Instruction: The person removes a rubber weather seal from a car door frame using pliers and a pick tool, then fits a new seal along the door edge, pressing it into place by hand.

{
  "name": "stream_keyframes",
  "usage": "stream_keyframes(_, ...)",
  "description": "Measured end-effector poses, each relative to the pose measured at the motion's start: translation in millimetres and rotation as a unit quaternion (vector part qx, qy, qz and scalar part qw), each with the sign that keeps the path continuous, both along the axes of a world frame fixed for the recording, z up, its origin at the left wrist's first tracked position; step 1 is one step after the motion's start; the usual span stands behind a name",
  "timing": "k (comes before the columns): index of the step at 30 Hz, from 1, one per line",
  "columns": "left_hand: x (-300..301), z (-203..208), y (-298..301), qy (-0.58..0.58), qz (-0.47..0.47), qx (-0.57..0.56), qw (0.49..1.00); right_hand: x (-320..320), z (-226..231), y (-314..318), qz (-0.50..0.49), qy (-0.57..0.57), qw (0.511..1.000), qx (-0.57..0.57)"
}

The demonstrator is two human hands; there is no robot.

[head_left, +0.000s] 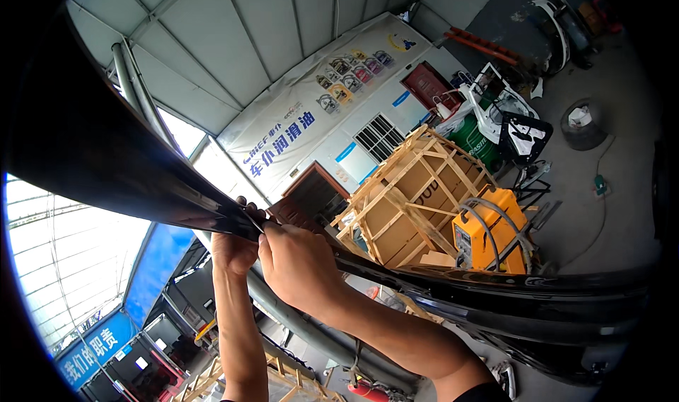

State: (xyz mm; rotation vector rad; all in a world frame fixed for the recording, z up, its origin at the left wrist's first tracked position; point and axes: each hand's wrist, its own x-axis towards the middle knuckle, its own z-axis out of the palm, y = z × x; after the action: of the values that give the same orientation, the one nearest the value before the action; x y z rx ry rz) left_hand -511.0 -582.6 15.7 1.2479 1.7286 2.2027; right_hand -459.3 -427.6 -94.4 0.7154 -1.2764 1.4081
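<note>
Steady the glossy black panel (152, 172) with light, even pressure — left hand (234, 252) curled round its narrow end, right hand (300, 260) pinching the edge beside it.

grey floor (566, 190) | barred window (378, 137) | red-brown door (428, 84) | pale ceiling (311, 13)

Both hands (300, 259) together at the edge of a glossy black panel (141, 172), wooden crate (423, 223) and yellow machine (505, 205) beyond

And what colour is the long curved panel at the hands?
The panel is glossy black; the head view shows it best.
</note>
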Motion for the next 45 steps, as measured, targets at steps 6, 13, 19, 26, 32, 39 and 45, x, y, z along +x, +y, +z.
stream_keyframes(6,2,-1,3,0.001,0.007,-0.003,1.0,-2,2,-3,0.025,0.006,1.0,-0.014)
stream_keyframes(13,4,4,3,0.011,0.014,-0.035,0.999,5,1,-7,0.121,0.039,0.991,-0.043)
stream_keyframes(19,12,-4,14,0.018,0.03,-0.012,0.999,2,2,-2,0.129,0.054,0.99,-0.038)
stream_keyframes(26,30,-25,42,0.065,0.163,0.072,0.982,18,5,-22,0.229,0.047,0.965,-0.116)
stream_keyframes(32,33,-20,46,0.061,0.163,0.051,0.983,18,6,-35,0.212,0.015,0.973,-0.093)
stream_keyframes(39,43,-24,68,0.076,0.289,0.08,0.951,15,5,-20,0.221,0.022,0.968,-0.113)
stream_keyframes(45,27,-24,41,0.055,0.135,0.058,0.988,5,2,-4,0.209,0.031,0.974,-0.086)
